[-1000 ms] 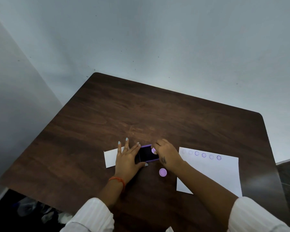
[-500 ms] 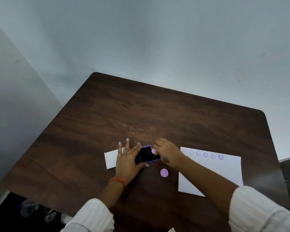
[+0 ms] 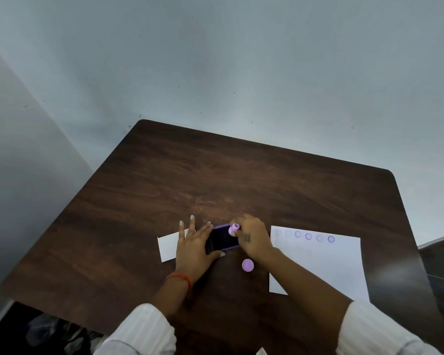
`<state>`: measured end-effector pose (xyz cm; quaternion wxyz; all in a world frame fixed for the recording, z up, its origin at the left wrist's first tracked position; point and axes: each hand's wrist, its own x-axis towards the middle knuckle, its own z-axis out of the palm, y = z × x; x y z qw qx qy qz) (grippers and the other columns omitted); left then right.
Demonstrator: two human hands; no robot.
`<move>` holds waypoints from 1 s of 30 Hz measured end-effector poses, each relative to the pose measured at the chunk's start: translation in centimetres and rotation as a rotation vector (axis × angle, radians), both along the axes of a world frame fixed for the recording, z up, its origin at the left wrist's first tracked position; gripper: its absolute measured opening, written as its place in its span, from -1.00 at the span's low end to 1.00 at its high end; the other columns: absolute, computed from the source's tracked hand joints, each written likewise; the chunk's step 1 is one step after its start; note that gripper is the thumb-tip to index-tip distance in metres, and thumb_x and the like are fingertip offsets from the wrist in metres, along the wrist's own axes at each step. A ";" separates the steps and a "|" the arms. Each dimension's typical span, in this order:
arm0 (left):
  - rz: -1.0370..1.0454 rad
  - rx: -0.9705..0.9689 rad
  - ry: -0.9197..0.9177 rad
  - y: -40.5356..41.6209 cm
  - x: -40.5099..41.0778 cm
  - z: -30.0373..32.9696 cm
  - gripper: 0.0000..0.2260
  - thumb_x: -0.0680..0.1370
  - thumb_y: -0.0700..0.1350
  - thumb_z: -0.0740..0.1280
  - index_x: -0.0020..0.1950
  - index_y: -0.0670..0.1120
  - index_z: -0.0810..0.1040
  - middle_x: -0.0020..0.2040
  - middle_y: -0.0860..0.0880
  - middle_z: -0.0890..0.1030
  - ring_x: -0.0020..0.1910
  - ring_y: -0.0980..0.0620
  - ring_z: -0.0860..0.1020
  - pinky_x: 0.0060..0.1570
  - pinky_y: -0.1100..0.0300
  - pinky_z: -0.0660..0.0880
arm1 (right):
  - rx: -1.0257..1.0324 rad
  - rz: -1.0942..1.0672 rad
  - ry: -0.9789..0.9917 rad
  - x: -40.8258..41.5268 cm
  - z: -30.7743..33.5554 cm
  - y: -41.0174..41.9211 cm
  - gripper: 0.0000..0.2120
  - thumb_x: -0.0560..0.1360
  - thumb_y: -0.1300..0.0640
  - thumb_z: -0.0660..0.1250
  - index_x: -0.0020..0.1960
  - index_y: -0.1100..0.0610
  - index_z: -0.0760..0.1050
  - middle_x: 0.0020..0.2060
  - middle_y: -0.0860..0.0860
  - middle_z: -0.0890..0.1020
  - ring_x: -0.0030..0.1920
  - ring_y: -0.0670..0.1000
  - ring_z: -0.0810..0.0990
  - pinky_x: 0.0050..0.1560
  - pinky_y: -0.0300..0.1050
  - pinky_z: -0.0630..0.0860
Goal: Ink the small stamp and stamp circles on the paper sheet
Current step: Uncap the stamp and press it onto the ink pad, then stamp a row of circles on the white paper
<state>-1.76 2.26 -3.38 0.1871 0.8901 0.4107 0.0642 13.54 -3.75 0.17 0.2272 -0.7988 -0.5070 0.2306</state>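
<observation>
A purple-rimmed ink pad (image 3: 223,240) with a dark inking face lies on the brown table (image 3: 215,180). My left hand (image 3: 194,245) rests flat against its left side, fingers spread, thumb along its near edge. My right hand (image 3: 253,238) pinches the small lilac stamp (image 3: 233,229) and tilts it over the pad's right end. To the right lies the white paper sheet (image 3: 326,267) with a row of several purple circle prints along its far edge.
A round lilac cap (image 3: 248,265) lies on the table just in front of the pad. A small white card (image 3: 168,245) sits partly under my left hand. Grey walls stand behind and to the left of the table.
My right hand has tipped the stamp up slightly at the pad's right end. My left hand and the pad have stayed put; the camera view has shifted a little.
</observation>
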 end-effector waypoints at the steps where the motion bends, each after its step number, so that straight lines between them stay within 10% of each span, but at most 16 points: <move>1: 0.005 -0.003 0.000 -0.1 0.0 0.2 -0.31 0.38 0.20 0.36 0.42 -0.03 0.26 0.46 0.01 0.34 0.54 -0.10 -0.06 0.48 -0.06 -0.29 | 0.058 -0.080 0.128 0.4 0.2 -0.3 -0.89 0.43 0.30 0.32 -0.09 0.25 0.61 -0.16 0.16 0.64 -0.15 0.10 0.55 -0.17 -0.20 0.39; 11: 0.103 -0.089 0.015 -1.1 0.7 1.1 -0.21 0.36 0.17 0.41 0.47 -0.01 0.11 0.48 -0.08 0.29 0.53 -0.14 -0.01 0.48 -0.12 -0.24 | 0.320 -0.786 1.583 2.6 2.8 -7.9 -0.85 0.51 0.35 0.23 -0.08 0.26 0.59 -0.19 0.11 0.69 -0.09 0.03 0.63 -0.21 -0.24 0.65; 30: -0.410 0.018 0.019 -8.4 11.6 3.8 -0.34 0.46 0.16 0.29 0.47 0.00 0.11 0.53 0.01 0.15 0.54 -0.03 -0.06 0.42 0.02 -0.37 | 0.628 -1.095 1.714 9.9 1.1 -19.0 -0.89 0.45 0.33 0.28 -0.09 0.31 0.58 -0.28 0.14 0.73 -0.29 -0.01 0.71 -0.32 -0.20 0.65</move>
